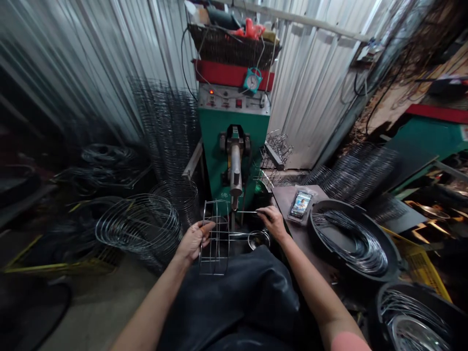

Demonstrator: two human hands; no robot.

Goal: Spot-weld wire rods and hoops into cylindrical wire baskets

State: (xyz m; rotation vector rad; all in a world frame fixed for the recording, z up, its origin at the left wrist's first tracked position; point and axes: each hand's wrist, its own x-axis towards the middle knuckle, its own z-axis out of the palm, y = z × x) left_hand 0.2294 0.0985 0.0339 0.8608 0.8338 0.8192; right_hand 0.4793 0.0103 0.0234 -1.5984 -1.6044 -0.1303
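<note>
My left hand (195, 239) is closed on the left side of a wire rack (218, 243), a small frame of bent metal rods held upright over my lap. In my right hand (272, 222) a thin metal rod (246, 211) is pinched; it points left toward the rack, just under the electrode tip (235, 201) of a green spot welding machine (212, 141). Whether the rod touches the rack or the tip I cannot tell. A round metal ring or bowl (259, 240) shows below my right hand. Dark cloth (237, 302) covers my lap.
Wire rings lie in a loose stack (139, 222) at left, with a tall stack (164, 122) behind. At right, a phone (301, 204) lies on a table (294, 233) near a black tub (397, 253) of curved wires. A second tub (378, 312) stands nearer.
</note>
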